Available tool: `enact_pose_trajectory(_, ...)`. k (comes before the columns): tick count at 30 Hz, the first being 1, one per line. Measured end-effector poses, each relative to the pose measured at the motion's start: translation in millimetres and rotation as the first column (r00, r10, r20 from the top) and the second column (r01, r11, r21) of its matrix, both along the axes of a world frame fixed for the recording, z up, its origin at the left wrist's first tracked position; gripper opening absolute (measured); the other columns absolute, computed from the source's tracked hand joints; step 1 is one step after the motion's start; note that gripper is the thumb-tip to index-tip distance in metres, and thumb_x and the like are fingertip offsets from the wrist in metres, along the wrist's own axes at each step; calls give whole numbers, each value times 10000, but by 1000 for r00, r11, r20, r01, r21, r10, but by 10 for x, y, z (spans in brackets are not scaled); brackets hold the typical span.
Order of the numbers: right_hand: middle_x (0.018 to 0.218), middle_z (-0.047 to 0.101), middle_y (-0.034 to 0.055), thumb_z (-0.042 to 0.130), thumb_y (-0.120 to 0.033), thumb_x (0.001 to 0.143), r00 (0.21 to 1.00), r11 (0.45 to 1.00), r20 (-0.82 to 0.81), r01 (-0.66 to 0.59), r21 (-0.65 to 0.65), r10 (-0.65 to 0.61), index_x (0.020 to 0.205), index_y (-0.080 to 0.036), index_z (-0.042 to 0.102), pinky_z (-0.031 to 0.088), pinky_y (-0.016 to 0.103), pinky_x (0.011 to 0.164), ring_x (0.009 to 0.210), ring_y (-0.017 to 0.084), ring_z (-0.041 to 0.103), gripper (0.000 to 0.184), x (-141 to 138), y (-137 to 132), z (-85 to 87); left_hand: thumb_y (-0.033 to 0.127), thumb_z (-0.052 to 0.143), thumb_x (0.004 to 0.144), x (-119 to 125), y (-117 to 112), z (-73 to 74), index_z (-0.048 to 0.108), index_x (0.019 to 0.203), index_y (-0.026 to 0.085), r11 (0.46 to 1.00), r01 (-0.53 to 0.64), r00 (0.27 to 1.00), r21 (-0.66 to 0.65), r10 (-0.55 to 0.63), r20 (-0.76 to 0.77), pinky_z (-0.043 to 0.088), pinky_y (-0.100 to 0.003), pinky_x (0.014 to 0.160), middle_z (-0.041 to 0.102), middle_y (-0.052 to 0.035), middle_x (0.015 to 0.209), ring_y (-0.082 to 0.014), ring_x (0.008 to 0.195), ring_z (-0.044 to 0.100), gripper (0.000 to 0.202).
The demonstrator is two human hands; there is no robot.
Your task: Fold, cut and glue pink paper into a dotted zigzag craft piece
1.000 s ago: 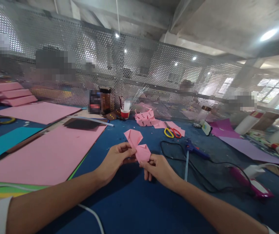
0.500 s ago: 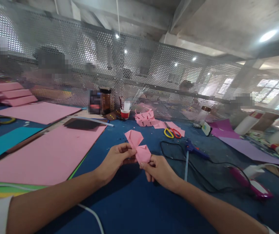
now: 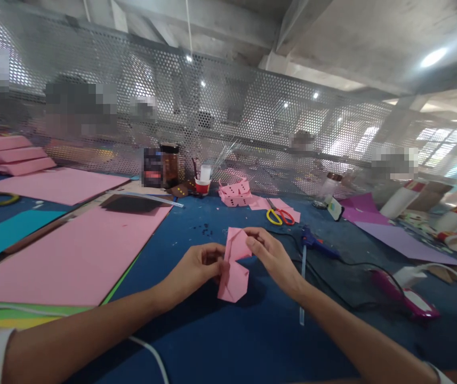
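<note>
A folded pink paper piece (image 3: 234, 266) shaped like a bow hangs between both my hands above the blue table (image 3: 228, 341). My left hand (image 3: 194, 269) pinches its narrow middle from the left side. My right hand (image 3: 272, 256) grips the upper lobe from the right, fingers curled over the paper's top edge. The lower lobe dangles free below my fingers.
A large pink sheet (image 3: 72, 250) lies to the left, with green, yellow and teal sheets beside it. Yellow-handled scissors (image 3: 278, 216), a blue glue gun (image 3: 318, 244) with a black cable, a pink tool (image 3: 402, 293), a red cup (image 3: 202, 184), jars, and purple paper (image 3: 396, 237) stand further back. Other people sit behind a perforated metal screen.
The pink piece has been turned from slanting upward to hanging down. My right hand moved from its lower lobe up to the top lobe. My left hand stayed at the middle.
</note>
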State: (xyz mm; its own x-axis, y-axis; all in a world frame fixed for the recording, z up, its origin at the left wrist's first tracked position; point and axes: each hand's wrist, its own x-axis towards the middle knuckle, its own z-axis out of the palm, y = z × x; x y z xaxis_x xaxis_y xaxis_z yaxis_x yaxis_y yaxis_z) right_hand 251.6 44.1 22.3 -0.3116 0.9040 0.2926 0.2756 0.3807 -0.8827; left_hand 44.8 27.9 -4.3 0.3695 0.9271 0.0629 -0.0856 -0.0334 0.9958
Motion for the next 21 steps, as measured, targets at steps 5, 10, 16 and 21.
enact_pose_trajectory(5,963,710,37,602,-429,926,999,999,32,33,-2,-32,1016,-188,695,480,265,745,834,162,631,273,-21,9,-12,284,701,805,-7,-17,-48,724,1059,187,998,44,992,54,-38,-123,438,-239,630,726,-29,843,-155,701,625,273)
enact_pose_trajectory(10,780,668,12,629,-368,896,996,996,35,84,19,-85,849,-176,672,450,249,657,720,145,588,202,7,65,-68,321,678,823,-20,-20,-20,719,997,178,995,-16,983,99,34,-179,420,-244,636,695,-20,800,-154,702,602,229)
enact_pose_trajectory(16,785,658,5,661,-355,876,996,996,7,84,25,-84,865,-178,684,443,244,652,715,138,577,179,18,75,-85,330,661,838,-38,5,-11,709,951,165,988,-68,975,140,96,-201,425,-243,655,696,-20,816,-148,722,592,205)
enact_pose_trajectory(21,733,626,-6,636,-363,900,999,998,30,-12,-60,14,837,-173,704,398,232,599,674,127,532,212,12,47,-92,329,655,852,-63,31,-53,714,955,176,984,-62,975,164,95,-201,430,-237,657,701,-11,815,-142,723,592,194)
